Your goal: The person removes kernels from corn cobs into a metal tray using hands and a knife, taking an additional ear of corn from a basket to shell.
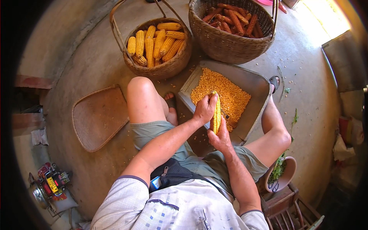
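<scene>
My left hand (204, 109) is closed around the upper end of a yellow corn ear (216, 115). Its lower end rests in the grip of my right hand (221, 140). The ear points away from me, tilted up over a wide grey scoop-shaped tray (257, 92) between my legs. Loose yellow kernels (218, 84) cover much of the tray's bottom. Partly behind the ear, a brown and dark object (230, 120) lies among them; I cannot make out its kind.
Beyond the tray stand a handled basket (168, 71) of full corn ears and a larger basket (226, 51) of bare reddish cobs. A woven scoop (99, 117) lies left. A bucket of greens (290, 172) and a wooden chair (281, 205) stand right. Scattered kernels dot the floor.
</scene>
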The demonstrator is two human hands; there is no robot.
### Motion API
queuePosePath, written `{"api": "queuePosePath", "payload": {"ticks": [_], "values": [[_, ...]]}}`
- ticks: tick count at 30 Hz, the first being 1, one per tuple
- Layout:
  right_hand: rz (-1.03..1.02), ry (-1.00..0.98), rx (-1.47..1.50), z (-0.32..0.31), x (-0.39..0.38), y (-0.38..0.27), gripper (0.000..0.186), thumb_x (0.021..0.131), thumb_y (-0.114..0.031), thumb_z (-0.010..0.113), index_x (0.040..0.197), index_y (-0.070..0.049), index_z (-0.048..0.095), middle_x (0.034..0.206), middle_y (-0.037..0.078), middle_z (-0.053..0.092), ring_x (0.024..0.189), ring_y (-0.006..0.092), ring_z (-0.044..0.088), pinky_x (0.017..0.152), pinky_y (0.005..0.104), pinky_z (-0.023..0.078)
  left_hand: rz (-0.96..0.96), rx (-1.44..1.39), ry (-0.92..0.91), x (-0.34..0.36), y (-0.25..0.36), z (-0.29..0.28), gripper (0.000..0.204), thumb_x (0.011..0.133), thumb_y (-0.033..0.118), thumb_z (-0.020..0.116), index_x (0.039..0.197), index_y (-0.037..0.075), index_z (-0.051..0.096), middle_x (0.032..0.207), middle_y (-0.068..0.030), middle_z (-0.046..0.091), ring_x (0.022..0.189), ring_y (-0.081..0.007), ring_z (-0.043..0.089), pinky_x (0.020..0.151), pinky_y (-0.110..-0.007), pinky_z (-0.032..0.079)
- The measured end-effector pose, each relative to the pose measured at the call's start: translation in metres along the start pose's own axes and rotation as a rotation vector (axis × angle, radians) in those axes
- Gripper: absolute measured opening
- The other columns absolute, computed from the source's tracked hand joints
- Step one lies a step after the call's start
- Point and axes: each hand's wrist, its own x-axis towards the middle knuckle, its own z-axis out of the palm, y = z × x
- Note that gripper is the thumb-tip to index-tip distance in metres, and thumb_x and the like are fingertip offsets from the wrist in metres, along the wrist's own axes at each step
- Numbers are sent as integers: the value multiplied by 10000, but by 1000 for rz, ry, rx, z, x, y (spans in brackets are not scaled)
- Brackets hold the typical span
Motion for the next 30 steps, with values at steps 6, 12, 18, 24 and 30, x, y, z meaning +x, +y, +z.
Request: {"api": "queuePosePath", "payload": {"ticks": [6,12,18,24,30], "values": [[35,-41,203,-2,2,-8,695,852,-12,569,1465,-78,247,841,50,543,579,115,533,500,273,469,87,-90,80,0,-4,-2,418,1041,335,411,908,-4,616,770,-176,663,738,-342,659,651,-417,496],[-91,54,-26,-6,3,9,695,847,-22,582,1463,-69,265,875,53,554,599,117,542,517,273,476,-1,-312,-94,7,8,-7,506,1029,455,449,885,5,633,703,-52,620,661,-145,575,624,-329,469],[-162,54,-103,-1,1,5,695,837,-29,588,1459,-61,279,919,61,561,627,121,555,535,277,488,-44,-226,-49,7,0,-7,470,1023,416,460,850,10,621,713,-43,597,672,-142,549,638,-319,455],[55,0,181,-5,4,-15,685,827,-48,592,1444,-48,293,894,70,558,630,135,562,548,283,492,35,-223,-89,-3,-2,-3,353,1046,292,416,946,13,608,804,-29,588,740,-113,525,666,-293,440],[26,68,87,-5,13,8,721,808,-89,608,1450,-41,283,926,93,574,692,182,592,614,315,515,-43,-117,-140,-4,8,-1,467,1007,446,504,951,-3,620,812,-90,639,765,-185,599,711,-339,477]]}}
